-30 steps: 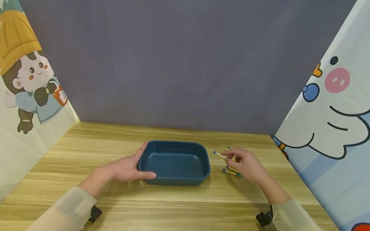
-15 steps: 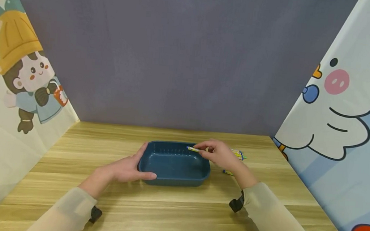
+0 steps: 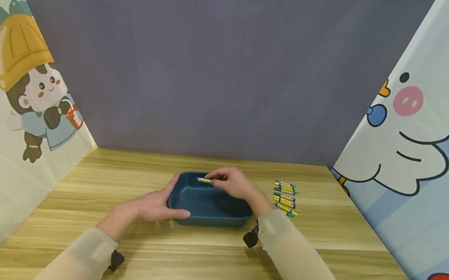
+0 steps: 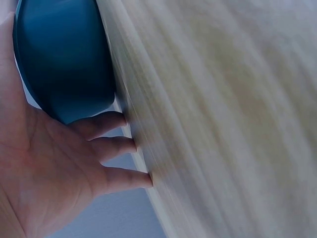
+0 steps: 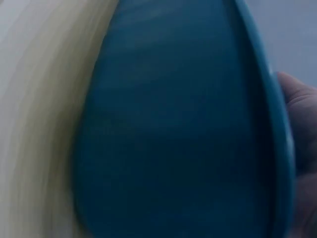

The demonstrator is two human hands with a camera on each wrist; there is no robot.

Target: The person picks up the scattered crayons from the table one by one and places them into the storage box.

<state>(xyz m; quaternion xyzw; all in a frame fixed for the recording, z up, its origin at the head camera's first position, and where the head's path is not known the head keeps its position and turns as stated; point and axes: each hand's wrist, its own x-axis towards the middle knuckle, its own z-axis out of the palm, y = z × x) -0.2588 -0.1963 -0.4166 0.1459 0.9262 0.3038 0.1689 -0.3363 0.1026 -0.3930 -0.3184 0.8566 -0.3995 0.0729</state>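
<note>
A dark blue rectangular tray (image 3: 210, 221) stands on the wooden table. My left hand (image 3: 155, 205) steadies its left end, the thumb lying along the front rim. In the left wrist view the hand's other fingers stretch out straight, fingertips down at the tabletop beside the tray wall (image 4: 69, 59). Between thumb and fingertips, my right hand (image 3: 234, 183) pinches a crayon (image 3: 203, 180) with a yellow wrapper and a blue end, held over the tray's back part. The right wrist view shows the tray's outer side (image 5: 168, 124), with part of the hand (image 5: 303, 124) behind the rim.
Several more crayons (image 3: 285, 200) in yellow wrappers lie in a loose column on the table (image 3: 183, 260), to the right of the tray. A grey panel (image 3: 214, 69) rises along the back edge. Printed cartoon sheets (image 3: 409, 150) line both sides.
My right hand has carried the crayon left from beside the other crayons to above the tray. My left hand has kept its place at the tray.
</note>
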